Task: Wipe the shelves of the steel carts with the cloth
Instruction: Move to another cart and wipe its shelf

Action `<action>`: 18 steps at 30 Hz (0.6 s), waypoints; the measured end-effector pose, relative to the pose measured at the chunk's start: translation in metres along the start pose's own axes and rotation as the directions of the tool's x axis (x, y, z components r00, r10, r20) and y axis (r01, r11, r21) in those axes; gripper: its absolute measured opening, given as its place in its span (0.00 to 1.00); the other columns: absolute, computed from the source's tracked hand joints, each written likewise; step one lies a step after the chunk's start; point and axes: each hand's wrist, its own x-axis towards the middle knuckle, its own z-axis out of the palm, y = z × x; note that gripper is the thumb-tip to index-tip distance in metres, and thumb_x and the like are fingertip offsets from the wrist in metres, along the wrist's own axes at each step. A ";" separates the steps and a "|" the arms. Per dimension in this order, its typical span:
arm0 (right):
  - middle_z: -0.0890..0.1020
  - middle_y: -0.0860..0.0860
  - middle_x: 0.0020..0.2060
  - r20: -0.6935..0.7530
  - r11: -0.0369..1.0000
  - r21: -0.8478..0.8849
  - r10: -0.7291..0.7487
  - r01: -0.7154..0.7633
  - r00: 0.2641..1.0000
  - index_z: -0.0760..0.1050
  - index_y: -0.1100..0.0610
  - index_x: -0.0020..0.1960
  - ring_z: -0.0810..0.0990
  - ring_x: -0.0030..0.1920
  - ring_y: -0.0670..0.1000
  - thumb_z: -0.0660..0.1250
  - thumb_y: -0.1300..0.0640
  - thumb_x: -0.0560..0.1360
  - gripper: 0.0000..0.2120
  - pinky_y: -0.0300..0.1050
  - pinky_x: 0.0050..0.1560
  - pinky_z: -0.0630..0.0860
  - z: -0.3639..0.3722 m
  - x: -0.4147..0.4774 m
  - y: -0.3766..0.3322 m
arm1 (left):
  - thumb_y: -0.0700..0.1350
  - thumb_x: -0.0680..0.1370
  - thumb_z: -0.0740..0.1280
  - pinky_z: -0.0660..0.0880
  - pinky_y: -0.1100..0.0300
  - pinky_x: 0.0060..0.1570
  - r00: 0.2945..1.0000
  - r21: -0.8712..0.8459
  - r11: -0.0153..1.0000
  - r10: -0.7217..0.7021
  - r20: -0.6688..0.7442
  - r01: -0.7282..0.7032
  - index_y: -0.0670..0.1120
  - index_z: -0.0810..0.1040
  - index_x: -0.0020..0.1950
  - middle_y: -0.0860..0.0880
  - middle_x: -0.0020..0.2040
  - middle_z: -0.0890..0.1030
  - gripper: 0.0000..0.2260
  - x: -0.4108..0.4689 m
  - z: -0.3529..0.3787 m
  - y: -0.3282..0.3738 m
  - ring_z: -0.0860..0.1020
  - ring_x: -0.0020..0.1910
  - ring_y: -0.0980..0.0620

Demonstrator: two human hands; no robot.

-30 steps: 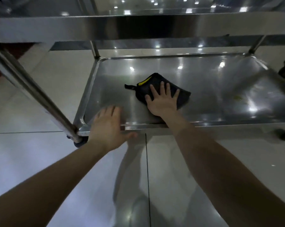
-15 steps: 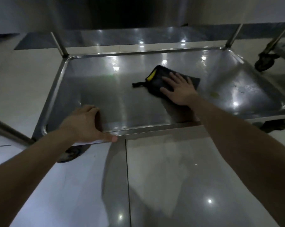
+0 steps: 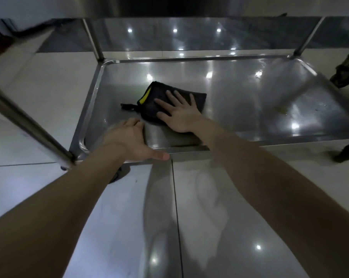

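Glossy steel shelf (image 3: 240, 101), matt black cloth (image 3: 155, 105), shiny floor tiles (image 3: 219, 217).

Both bare arms reach forward and down.
Left hand (image 3: 129, 141) curls its fingers over the shelf rim (image 3: 189, 148), thumb stretched sideways; right hand (image 3: 181, 115) lies flat, fingers spread.

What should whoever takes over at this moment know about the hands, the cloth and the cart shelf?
Right grip: open and flat, pressing the black cloth onto the bottom shelf, left of centre.
Left grip: holds the front rim near the left corner, likely steadying the cart.
Done: cannot tell how much is wiped.
Left: a yellowish spot on the shelf's right side, and probably the rest of this shelf.
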 end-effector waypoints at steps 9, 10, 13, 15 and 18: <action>0.47 0.39 0.87 0.015 0.986 0.039 0.160 -0.161 0.987 0.51 0.31 0.84 0.42 0.86 0.43 0.52 0.30 0.85 0.29 0.58 0.85 0.37 -0.008 -0.150 0.103 | 0.90 0.55 0.64 0.68 0.43 0.77 0.999 -0.030 0.999 0.037 0.021 -0.036 0.46 0.62 0.84 0.45 0.85 0.62 0.69 0.002 0.005 -0.005 0.63 0.82 0.41; 0.46 0.39 0.87 0.008 0.965 0.031 0.261 -0.261 0.965 0.49 0.31 0.84 0.41 0.86 0.44 0.51 0.30 0.85 0.29 0.59 0.85 0.38 -0.011 -0.159 0.112 | 0.89 0.55 0.65 0.68 0.42 0.77 0.999 -0.033 0.999 0.037 0.031 -0.036 0.45 0.63 0.83 0.44 0.84 0.63 0.69 0.002 0.004 -0.004 0.64 0.81 0.41; 0.41 0.43 0.87 0.012 0.900 -0.024 0.436 -0.435 0.900 0.43 0.32 0.85 0.39 0.86 0.49 0.46 0.30 0.85 0.31 0.64 0.84 0.37 -0.007 -0.162 0.109 | 0.88 0.51 0.66 0.71 0.41 0.74 0.996 -0.062 0.997 0.059 0.062 -0.055 0.45 0.67 0.80 0.43 0.80 0.67 0.68 0.003 -0.004 0.004 0.67 0.78 0.40; 0.40 0.47 0.87 0.035 0.901 -0.062 0.432 -0.429 0.901 0.39 0.31 0.85 0.38 0.87 0.54 0.44 0.29 0.84 0.32 0.71 0.81 0.37 -0.007 -0.155 0.098 | 0.88 0.52 0.67 0.69 0.41 0.76 0.992 -0.101 0.988 0.121 0.034 -0.117 0.47 0.65 0.83 0.44 0.82 0.65 0.69 0.002 -0.009 0.018 0.65 0.80 0.40; 0.44 0.50 0.88 0.025 0.932 -0.147 0.339 -0.332 0.941 0.41 0.31 0.84 0.43 0.87 0.57 0.43 0.23 0.78 0.37 0.75 0.79 0.38 -0.022 -0.155 0.102 | 0.86 0.54 0.71 0.67 0.43 0.79 0.981 -0.180 0.964 0.192 -0.023 -0.193 0.48 0.60 0.86 0.46 0.85 0.61 0.70 0.005 -0.009 0.051 0.62 0.83 0.41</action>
